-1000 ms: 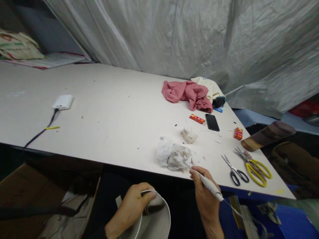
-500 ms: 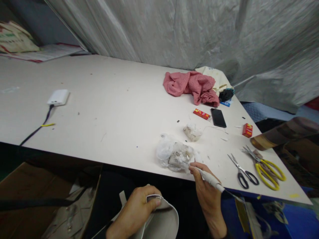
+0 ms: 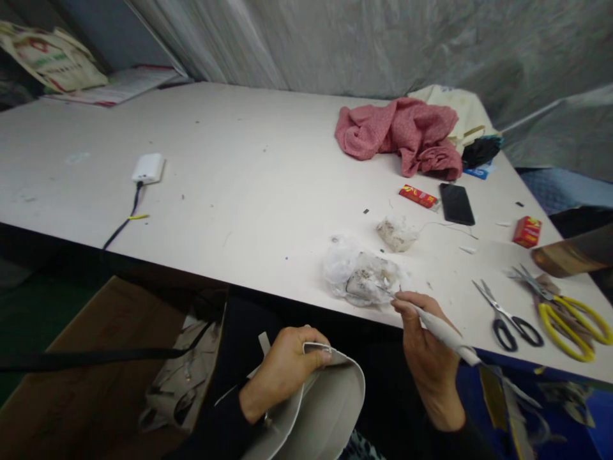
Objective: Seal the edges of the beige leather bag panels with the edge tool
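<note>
My left hand [image 3: 282, 370] is closed on the rim of a pale grey curved piece [image 3: 325, 409], held below the table edge over my lap. In my right hand [image 3: 426, 358] sits a white pen-shaped tool [image 3: 443, 332], gripped like a pencil. Its thin tip points into a crumpled clear plastic bag with grey-white stuff [image 3: 361, 281] lying near the front edge of the white table [image 3: 249, 172]. A smaller lump in plastic [image 3: 396, 233] lies just behind that bag.
Black-handled scissors [image 3: 510, 319] and yellow-handled scissors [image 3: 567, 313] lie at the right. Further back are a black phone [image 3: 456, 203], two small red boxes [image 3: 419, 196] [image 3: 527, 231] and a pink cloth [image 3: 402, 131]. A white charger with a black cable [image 3: 148, 168] is left. A cardboard box [image 3: 81, 358] stands below.
The view has swung down and left, so everything on the table sits further right and lower in the picture. Both hands keep their hold; the tool tip stays at the bag.
</note>
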Action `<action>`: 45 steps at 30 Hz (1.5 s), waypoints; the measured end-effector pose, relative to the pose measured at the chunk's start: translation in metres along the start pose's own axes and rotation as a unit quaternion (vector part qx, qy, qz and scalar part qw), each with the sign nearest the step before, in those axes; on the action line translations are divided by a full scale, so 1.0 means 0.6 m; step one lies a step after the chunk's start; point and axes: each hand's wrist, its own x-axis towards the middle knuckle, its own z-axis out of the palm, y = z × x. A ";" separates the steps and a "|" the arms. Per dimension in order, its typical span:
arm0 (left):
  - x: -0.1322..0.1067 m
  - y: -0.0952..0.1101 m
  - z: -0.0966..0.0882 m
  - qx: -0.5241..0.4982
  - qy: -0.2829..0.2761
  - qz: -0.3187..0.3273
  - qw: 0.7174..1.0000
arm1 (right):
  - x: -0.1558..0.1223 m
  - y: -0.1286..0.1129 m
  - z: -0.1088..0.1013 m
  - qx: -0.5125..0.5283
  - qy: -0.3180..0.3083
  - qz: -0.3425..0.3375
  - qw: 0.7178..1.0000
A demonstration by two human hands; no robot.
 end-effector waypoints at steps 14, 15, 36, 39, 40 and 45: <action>-0.006 0.003 0.013 -0.016 -0.029 0.010 0.999 | -0.093 -0.035 0.030 0.217 -0.210 0.174 0.937; -0.007 0.003 0.014 -0.013 -0.029 0.014 0.999 | -0.091 -0.035 0.028 0.210 -0.215 0.169 0.939; 0.003 -0.011 0.001 -0.089 -0.025 0.018 0.996 | -0.088 -0.047 0.037 0.224 -0.201 0.111 0.947; 0.006 -0.019 -0.008 -0.152 -0.005 -0.003 0.988 | -0.079 -0.036 0.028 0.200 -0.067 0.122 0.970; 0.007 -0.022 -0.011 -0.170 0.001 -0.007 0.985 | -0.070 -0.032 0.024 0.174 -0.023 0.124 0.977; 0.008 -0.032 -0.021 -0.202 -0.015 -0.024 0.979 | -0.023 -0.009 0.008 0.065 0.083 0.118 0.987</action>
